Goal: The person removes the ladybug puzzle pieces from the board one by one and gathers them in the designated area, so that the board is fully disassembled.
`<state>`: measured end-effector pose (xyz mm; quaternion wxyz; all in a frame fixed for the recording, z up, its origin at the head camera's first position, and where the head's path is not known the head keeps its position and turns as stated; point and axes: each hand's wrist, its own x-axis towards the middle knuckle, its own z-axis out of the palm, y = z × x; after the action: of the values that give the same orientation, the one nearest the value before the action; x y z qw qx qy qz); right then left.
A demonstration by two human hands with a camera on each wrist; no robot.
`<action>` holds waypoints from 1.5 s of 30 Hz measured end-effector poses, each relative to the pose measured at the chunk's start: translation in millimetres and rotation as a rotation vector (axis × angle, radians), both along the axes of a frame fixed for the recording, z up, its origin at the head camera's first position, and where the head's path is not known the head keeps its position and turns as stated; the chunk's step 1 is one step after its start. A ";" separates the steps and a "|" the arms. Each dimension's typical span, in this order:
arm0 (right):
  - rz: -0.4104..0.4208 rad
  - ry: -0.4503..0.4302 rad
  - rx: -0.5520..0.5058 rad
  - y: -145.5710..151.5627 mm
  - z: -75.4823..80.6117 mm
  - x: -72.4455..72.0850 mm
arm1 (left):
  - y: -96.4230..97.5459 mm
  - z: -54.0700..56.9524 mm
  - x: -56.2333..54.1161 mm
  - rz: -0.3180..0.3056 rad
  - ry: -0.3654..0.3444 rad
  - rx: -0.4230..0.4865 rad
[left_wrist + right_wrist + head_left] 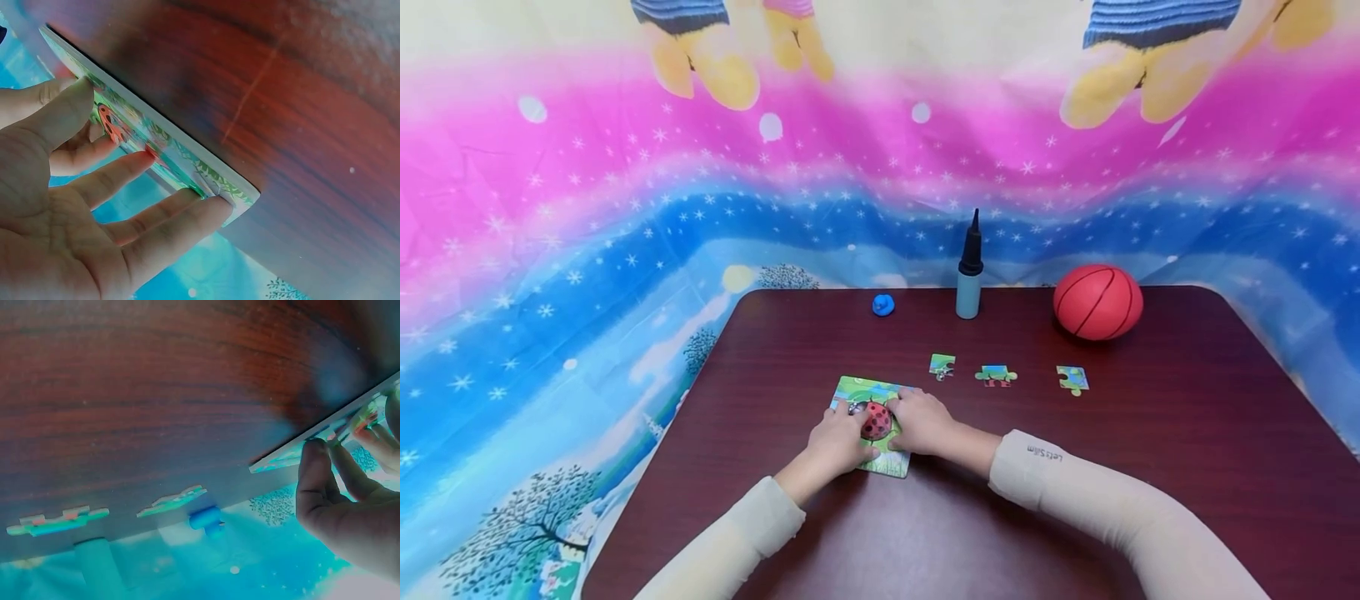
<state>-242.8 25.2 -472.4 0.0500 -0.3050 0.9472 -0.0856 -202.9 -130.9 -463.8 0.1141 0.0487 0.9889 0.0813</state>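
A jigsaw puzzle board (891,464) with a ladybug picture lies on the table, under both hands. My left hand (840,439) rests on its left and lower part; in the left wrist view the fingers (175,234) are fairly straight, their tips touching the picture. My right hand (925,423) lies across the board's right side. The right wrist view shows its fingers (315,465) bent, with tips against the board's face near the edge. Whether a loose piece sits under the fingertips is hidden. Three puzzle pieces lie apart: left (942,365), middle (996,376) and right (1072,379).
Toward the back of the dark wooden table (790,342) are a small blue object (883,305), an upright blue hand pump (968,292) with a black nozzle, and a red ball (1097,302). A printed cloth (587,275) hangs behind and beside the table.
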 end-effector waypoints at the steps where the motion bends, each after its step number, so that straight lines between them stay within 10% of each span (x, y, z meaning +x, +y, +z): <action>1: -0.009 -0.004 -0.030 -0.3 -0.9 -0.4 | 0.0 -0.1 0.2 -0.001 0.000 -0.005; 17: -0.091 -0.072 -0.312 2.4 -9.4 -12.9 | 1.1 0.3 -2.0 -0.004 0.017 -0.007; 28: -0.272 -0.520 -0.570 11.5 -1.6 -21.8 | 3.3 -0.1 -3.4 0.012 0.008 -0.012; 45: -0.131 -0.239 -0.398 10.3 1.7 -11.0 | 8.6 -3.0 0.6 0.024 0.037 -0.073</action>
<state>-253.8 35.5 -470.8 0.0948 -0.2346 0.9168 -0.3090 -202.3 -122.3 -466.9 0.0965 0.0341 0.9937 0.0458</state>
